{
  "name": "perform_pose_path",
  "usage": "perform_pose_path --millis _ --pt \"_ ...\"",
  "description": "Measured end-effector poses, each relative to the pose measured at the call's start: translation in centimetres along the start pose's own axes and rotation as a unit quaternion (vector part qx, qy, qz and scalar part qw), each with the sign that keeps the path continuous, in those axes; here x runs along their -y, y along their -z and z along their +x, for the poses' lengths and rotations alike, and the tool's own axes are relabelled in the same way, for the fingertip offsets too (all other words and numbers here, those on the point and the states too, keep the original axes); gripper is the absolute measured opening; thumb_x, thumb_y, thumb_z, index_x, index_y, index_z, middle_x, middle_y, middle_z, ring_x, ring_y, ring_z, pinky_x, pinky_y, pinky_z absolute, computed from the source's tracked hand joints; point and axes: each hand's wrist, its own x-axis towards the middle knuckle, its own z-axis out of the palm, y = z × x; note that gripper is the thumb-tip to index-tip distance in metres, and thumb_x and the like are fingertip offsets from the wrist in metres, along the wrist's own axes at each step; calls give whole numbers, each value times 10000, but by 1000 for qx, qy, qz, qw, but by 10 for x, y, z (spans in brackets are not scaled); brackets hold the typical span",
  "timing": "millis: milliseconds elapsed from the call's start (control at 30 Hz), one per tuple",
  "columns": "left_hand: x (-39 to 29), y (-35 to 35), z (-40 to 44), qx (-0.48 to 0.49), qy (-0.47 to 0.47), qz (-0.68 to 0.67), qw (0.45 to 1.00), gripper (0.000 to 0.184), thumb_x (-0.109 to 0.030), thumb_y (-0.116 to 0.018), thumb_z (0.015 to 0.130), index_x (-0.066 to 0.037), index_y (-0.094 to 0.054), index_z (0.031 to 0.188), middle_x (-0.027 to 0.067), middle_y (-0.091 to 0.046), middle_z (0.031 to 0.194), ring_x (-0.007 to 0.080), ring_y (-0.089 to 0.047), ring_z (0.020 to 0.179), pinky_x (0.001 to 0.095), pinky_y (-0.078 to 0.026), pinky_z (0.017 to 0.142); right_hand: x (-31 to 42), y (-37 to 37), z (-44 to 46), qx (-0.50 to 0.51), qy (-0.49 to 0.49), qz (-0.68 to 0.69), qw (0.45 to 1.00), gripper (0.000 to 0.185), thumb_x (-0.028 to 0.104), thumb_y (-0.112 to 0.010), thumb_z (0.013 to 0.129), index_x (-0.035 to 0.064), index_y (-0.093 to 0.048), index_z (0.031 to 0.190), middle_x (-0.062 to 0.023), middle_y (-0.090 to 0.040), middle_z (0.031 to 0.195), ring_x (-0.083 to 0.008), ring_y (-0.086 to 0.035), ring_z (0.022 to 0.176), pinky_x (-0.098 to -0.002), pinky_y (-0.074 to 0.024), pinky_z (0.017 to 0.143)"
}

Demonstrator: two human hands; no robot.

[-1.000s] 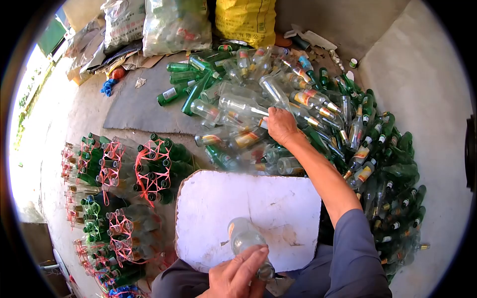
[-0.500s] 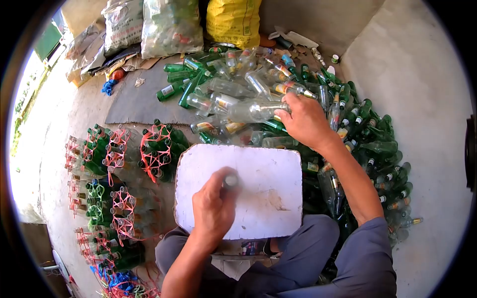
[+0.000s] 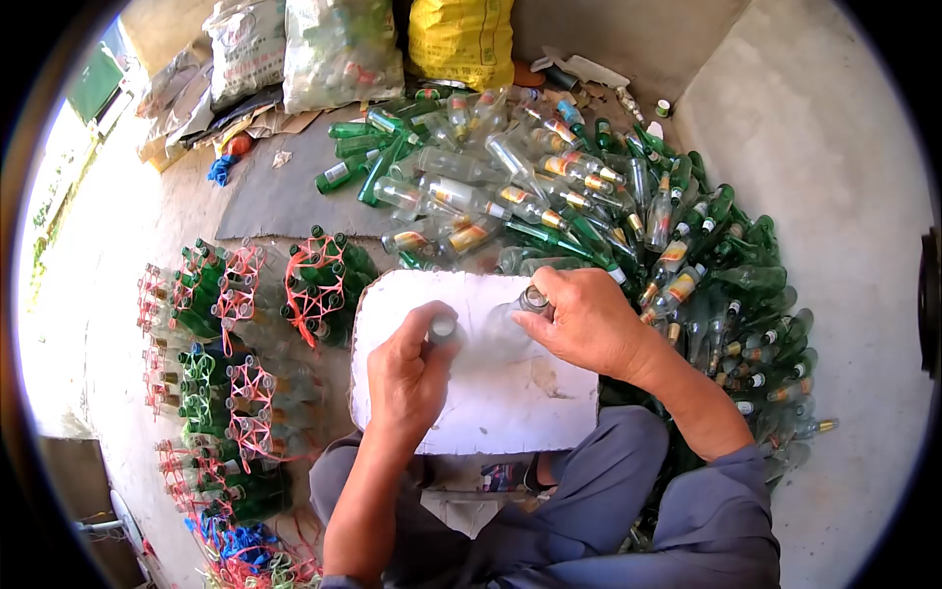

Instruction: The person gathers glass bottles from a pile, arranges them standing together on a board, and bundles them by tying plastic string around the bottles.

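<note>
My left hand (image 3: 407, 368) is closed round the neck of a glass bottle, whose round mouth (image 3: 443, 328) faces up at me. The rest of that bottle is mostly hidden by the hand and blurred. In my right hand (image 3: 594, 319) is a clear glass bottle (image 3: 502, 319), gripped at the neck near its mouth. Its body is smeared by motion over the white board (image 3: 491, 417), which lies in front of my knees.
A large heap of loose green and clear bottles (image 3: 461, 167) spreads behind and to the right of the board. Bundles of bottles tied with red string (image 3: 250, 393) stand on the left. Filled sacks (image 3: 343, 59) and a yellow sack (image 3: 461, 44) line the back wall.
My right hand has brought the clear bottle from above the heap down and toward me, to the board. The left hand keeps its bottle, shifted slightly up and left.
</note>
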Motion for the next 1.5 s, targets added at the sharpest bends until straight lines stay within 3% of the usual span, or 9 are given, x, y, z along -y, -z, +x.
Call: perform_pose_path --millis 200,367,533,633,833,933,1133,1233,1500 --pt "0 1 5 -4 -9 9 1000 242 0 -650 816 -65 -615 1047 46 -603 697 102 -541 548 248 -434 528 13 -19 -2 -60 0 84 995 238 201 -748 742 47 -566 749 -100 -590 597 -268 -605 525 -356 -462 496" --pt "-13 0 -1 19 -31 40 999 256 17 -679 797 -28 -625 1043 6 -567 657 43 -491 536 224 -400 503 13 -22 -9 17 -43 81 996 294 295 -759 736 49 -614 805 -133 -635 664 -326 -626 584 -407 -487 547" --pt "-16 0 -4 -17 -54 96 994 310 -20 -685 778 -43 -620 1081 65 -580 707 115 -503 517 265 -418 508 -8 -20 -20 59 -11 143 988 425 287 -832 706 57 -674 1026 -122 -678 768 -234 -646 579 -314 -489 532" --pt "-20 6 -4 27 -25 104 994 289 -68 -679 803 -43 -588 1077 148 -656 884 297 -632 607 384 -503 555 -9 -5 -17 173 -138 204 953 518 309 -839 705 65 -657 1124 -117 -695 824 -263 -668 653 -318 -517 599" --pt "-18 3 -2 20 -15 98 995 377 -30 -706 761 -31 -598 1122 96 -615 796 143 -539 555 277 -452 536 -25 -39 -29 126 -49 119 984 703 294 -863 686 99 -564 1291 -121 -675 970 -236 -670 828 -332 -519 759" --pt "-18 5 0 33 1 105 994 414 -31 -712 757 -22 -579 1150 127 -641 899 159 -573 574 284 -481 563 -26 -48 -31 218 -141 91 962 809 285 -875 679 105 -494 1371 -134 -641 1135 -176 -631 993 -326 -493 870" --pt "-11 10 0 79 -3 157 984 450 -44 -731 736 -12 -565 1153 154 -640 1113 217 -652 633 318 -517 590 -63 -106 -55 224 -173 387 878 854 288 -887 687 75 -461 1396 -73 -597 1263 -149 -533 1155 -313 -397 1029" --pt "-2 10 0 80 -33 190 978 444 -57 -736 731 -10 -566 1139 147 -638 1132 231 -669 655 333 -527 600 -65 -118 -51 230 -119 380 888 908 346 -857 686 43 -390 1403 -167 -593 1271 -253 -570 1177 -359 -425 1005" --pt "5 11 4 92 -25 238 967 457 -122 -756 723 -26 -574 1131 146 -653 1106 311 -678 751 390 -541 678 -54 -148 -53 179 -127 383 897 776 316 -848 689 61 -471 1317 -145 -634 1190 -250 -615 1104 -373 -468 942"
